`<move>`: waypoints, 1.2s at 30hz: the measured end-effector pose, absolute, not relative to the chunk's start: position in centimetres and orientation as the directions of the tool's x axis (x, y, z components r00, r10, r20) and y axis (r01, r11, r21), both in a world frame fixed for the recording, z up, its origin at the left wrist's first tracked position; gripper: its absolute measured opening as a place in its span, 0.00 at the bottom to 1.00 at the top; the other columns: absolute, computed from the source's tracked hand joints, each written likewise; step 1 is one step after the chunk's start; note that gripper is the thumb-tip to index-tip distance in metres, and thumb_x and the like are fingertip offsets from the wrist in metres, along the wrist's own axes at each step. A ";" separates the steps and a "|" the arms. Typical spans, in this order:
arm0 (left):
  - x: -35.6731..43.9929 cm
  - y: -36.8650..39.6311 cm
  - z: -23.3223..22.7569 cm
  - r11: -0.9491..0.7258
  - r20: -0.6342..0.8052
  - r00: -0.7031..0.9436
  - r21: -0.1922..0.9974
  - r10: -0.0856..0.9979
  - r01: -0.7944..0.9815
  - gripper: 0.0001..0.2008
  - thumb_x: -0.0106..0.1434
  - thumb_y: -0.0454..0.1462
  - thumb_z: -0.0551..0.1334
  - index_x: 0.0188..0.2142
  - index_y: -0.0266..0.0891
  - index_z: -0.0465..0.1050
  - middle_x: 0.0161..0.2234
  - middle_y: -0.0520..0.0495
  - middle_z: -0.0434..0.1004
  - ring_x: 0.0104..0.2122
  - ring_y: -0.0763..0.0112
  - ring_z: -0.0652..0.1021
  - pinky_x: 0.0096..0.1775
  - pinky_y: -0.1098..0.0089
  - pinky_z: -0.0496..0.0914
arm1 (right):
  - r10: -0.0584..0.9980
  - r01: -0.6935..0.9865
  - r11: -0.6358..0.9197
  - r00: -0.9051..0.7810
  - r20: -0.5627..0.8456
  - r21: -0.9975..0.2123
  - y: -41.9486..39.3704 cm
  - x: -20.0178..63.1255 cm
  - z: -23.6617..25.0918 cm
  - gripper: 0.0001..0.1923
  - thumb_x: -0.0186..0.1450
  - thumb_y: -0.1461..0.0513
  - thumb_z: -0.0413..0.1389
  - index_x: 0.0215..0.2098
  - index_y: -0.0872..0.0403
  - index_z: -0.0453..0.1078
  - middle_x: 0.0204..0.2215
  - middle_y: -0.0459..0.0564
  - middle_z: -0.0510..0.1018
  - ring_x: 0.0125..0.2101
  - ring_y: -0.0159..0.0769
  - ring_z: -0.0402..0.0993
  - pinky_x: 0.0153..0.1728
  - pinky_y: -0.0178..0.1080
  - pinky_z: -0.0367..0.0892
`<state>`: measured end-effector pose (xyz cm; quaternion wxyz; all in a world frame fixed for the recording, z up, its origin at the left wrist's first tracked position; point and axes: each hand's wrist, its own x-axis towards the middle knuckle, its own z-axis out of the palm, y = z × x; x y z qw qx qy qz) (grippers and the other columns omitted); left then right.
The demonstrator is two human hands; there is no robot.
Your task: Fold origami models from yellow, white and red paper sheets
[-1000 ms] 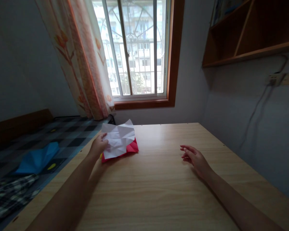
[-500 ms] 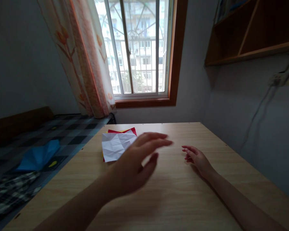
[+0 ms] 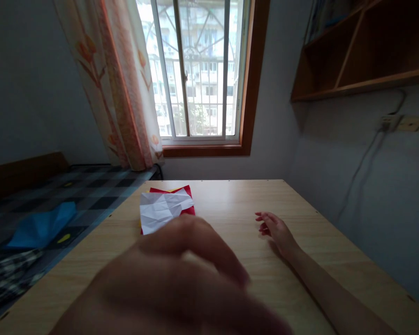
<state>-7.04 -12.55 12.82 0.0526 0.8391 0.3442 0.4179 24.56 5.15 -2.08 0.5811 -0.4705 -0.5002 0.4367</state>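
My left hand [image 3: 160, 279] looms large and blurred, raised close to the camera. Its fingers are bent but apart, with a gap between them and nothing visible in it. Behind it lies a creased white sheet of paper [image 3: 160, 211] on top of red paper [image 3: 187, 190] and yellow paper, of which only edges show. The hand covers part of the sheet's near edge in the view. To the right, my right hand [image 3: 275, 232] rests at the wooden table [image 3: 223, 200], fingers loosely curved and apart, holding nothing.
A folded blue paper piece [image 3: 43, 225] lies on the checked bed [image 3: 101, 186] left of the table. Beyond the table are a window [image 3: 202, 93] and a curtain [image 3: 125, 93]. A wooden shelf [image 3: 328, 70] hangs at the upper right, above a socket [image 3: 391, 122] with a cord.
My left hand has come up and much nearer to the camera, its fingers now bent downward. The view has shifted slightly right; my right hand keeps its pose on the table.
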 end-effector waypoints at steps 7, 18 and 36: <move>-3.4 0.4 10.5 -0.521 0.426 0.345 0.422 0.837 0.742 0.25 0.67 0.42 0.53 0.62 0.39 0.61 0.59 0.39 0.68 0.57 0.58 0.70 0.59 0.56 0.63 | 0.957 0.467 0.232 0.048 0.287 -0.853 5.0 23.9 -1.1 0.41 0.65 0.36 0.33 0.23 0.53 0.74 0.26 0.55 0.79 0.34 0.45 0.76 0.42 0.47 0.68; -1.6 6.5 -2.0 -0.355 0.077 0.347 0.160 0.935 0.921 0.32 0.67 0.54 0.49 0.66 0.45 0.56 0.68 0.38 0.49 0.67 0.47 0.51 0.63 0.50 0.47 | 0.966 0.933 0.255 -0.257 0.025 -0.255 6.5 20.9 -2.5 0.39 0.65 0.40 0.44 0.69 0.47 0.48 0.70 0.54 0.43 0.69 0.50 0.38 0.63 0.61 0.32; -1.7 6.5 -2.2 -0.395 0.152 0.376 0.125 0.914 0.910 0.30 0.67 0.53 0.51 0.63 0.43 0.62 0.66 0.36 0.56 0.65 0.43 0.57 0.62 0.47 0.51 | 0.967 0.931 0.254 -0.244 0.071 -0.261 6.1 21.3 -2.8 0.30 0.68 0.47 0.45 0.65 0.48 0.58 0.68 0.54 0.54 0.67 0.48 0.45 0.64 0.58 0.36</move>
